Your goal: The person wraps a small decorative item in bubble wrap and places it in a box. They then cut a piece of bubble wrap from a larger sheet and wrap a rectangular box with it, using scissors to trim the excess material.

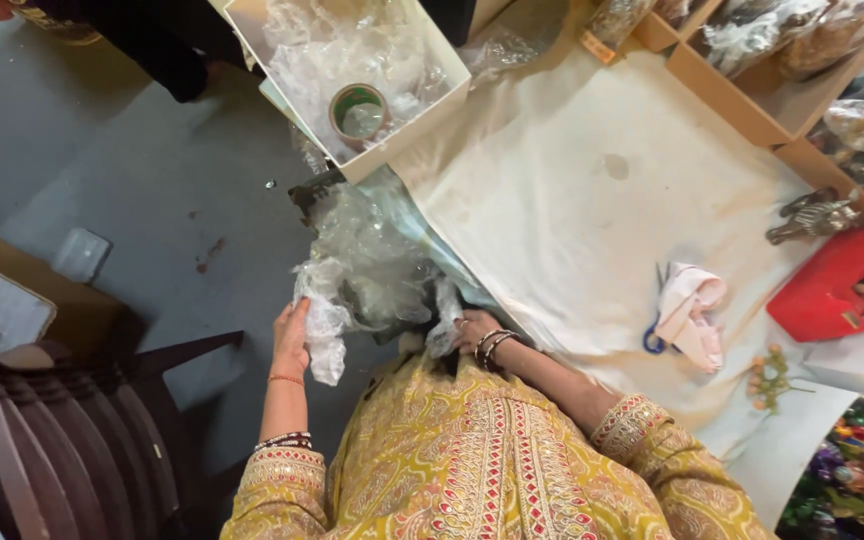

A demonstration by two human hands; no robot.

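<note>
The person's left hand (290, 335) gripped one end of a crumpled sheet of clear bubble wrap (367, 265), fingers closed around its white, bunched edge. The right hand (470, 330) clutched the other end of the same sheet, close against the body, with bangles on its wrist. The wrap hung between the two hands at the near edge of the counter (572, 200), partly over the grey floor (102, 150) and partly against the counter's side. Something dark showed through the plastic, though what it was could not be told.

The counter was covered by a stained cream cloth. Near its far left corner stood an open white box (422, 60) stuffed with more clear plastic, and a roll of tape (358, 110) lay inside it. On the cloth to the right lay a folded pink cloth (690, 310) over blue-handled scissors (652, 342). Beyond these sat a red box (832, 280) and a small metal figurine (812, 218). A dark wooden chair (62, 440) stood on the floor at the person's left.
</note>
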